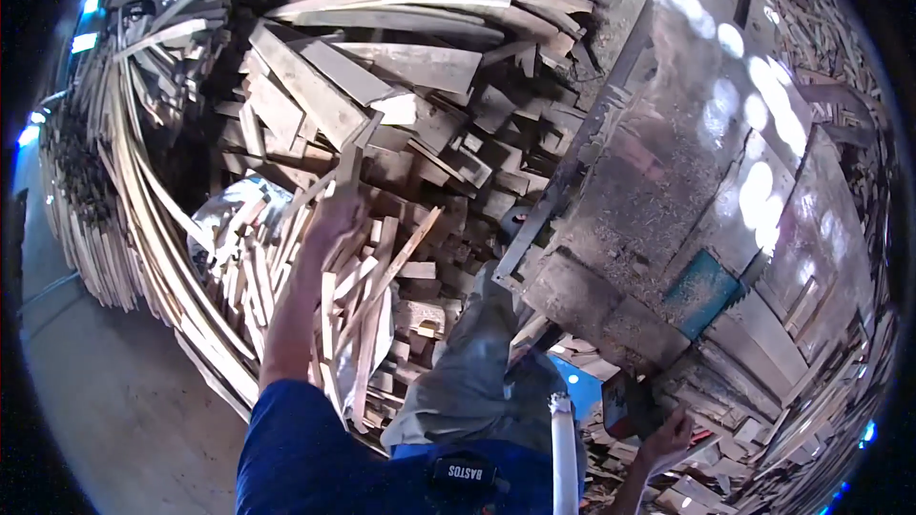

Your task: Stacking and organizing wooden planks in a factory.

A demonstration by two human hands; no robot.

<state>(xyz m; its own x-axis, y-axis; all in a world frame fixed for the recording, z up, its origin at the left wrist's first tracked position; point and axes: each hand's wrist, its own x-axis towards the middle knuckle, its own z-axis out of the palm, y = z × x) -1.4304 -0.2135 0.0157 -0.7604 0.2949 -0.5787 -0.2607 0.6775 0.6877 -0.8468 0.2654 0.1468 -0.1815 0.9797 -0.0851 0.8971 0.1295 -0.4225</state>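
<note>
My left hand (pixel 339 215) reaches forward over the wood pile, its fingers closed around a short wooden strip (pixel 351 160) that points away from me. Beneath that forearm, many thin sticks (pixel 286 272) stand bundled in a pale plastic sack (pixel 250 198). Low on the right, my right hand (pixel 668 437) has its fingers curled; whether anything is inside them is hidden. A dark, boxy object (pixel 625 407) is just left of it, and something small and red (pixel 701 437) shows beside its fingers.
A worn wooden bench (pixel 611 219), dusted with sawdust, stands to my right with a teal panel (pixel 701 294) on it. Offcuts (pixel 401 167) heap up ahead. Long curved-looking strips (pixel 181 257) lie along the left, beside a concrete floor (pixel 124 391). A white hose-like tube (pixel 563 458) rises near my body.
</note>
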